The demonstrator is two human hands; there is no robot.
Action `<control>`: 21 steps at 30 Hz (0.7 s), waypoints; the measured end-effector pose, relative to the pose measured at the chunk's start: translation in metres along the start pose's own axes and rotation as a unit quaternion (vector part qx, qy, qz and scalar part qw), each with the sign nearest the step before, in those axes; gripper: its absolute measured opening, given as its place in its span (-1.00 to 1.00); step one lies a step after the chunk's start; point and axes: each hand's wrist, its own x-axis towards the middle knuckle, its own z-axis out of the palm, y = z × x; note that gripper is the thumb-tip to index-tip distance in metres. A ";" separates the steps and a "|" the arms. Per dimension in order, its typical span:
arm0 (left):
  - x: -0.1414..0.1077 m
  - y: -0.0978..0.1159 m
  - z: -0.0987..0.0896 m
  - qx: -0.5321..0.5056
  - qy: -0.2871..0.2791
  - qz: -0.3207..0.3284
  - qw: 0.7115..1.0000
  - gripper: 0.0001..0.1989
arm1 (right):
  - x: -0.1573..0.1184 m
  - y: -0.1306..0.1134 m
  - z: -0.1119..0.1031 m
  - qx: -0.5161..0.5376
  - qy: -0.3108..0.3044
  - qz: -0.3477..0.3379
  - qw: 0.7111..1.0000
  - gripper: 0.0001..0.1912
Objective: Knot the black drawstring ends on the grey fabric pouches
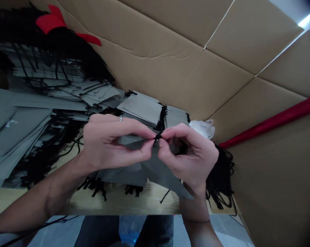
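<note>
Both hands meet over the middle of the table, thumb and forefinger pinched on each side of a small knot in a black cord. My left hand wears a ring and grips the cord from the left. My right hand grips it from the right, its other fingers curled in. Below the hands hangs a grey flat piece, perhaps a paper bag, partly covered by them. More grey pieces with knotted black cord ends lie beneath.
Grey flat pieces with black cords are piled at left and in stacks behind. A black cord bundle lies at right by clear plastic. Cardboard walls enclose the table; a red strip crosses one.
</note>
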 end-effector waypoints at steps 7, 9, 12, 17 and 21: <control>0.001 -0.005 0.008 -0.207 0.008 -0.074 0.976 -0.77 | -0.001 -0.007 0.009 0.073 0.048 0.057 0.994 -0.86; 0.001 -0.007 0.009 -0.237 0.001 -0.087 0.968 -0.77 | -0.002 -0.008 0.011 0.086 0.060 0.075 0.992 -0.86; 0.002 -0.008 0.010 -0.282 -0.015 -0.118 0.952 -0.82 | -0.002 -0.004 0.012 0.066 0.069 0.052 0.994 -0.85; 0.005 -0.008 0.013 -0.342 -0.039 -0.153 0.926 -0.76 | 0.003 0.007 0.005 0.016 0.048 -0.055 0.997 -0.75; 0.005 -0.005 0.012 -0.330 -0.049 -0.161 0.929 -0.73 | 0.006 0.007 -0.006 0.074 0.047 0.024 0.996 -0.75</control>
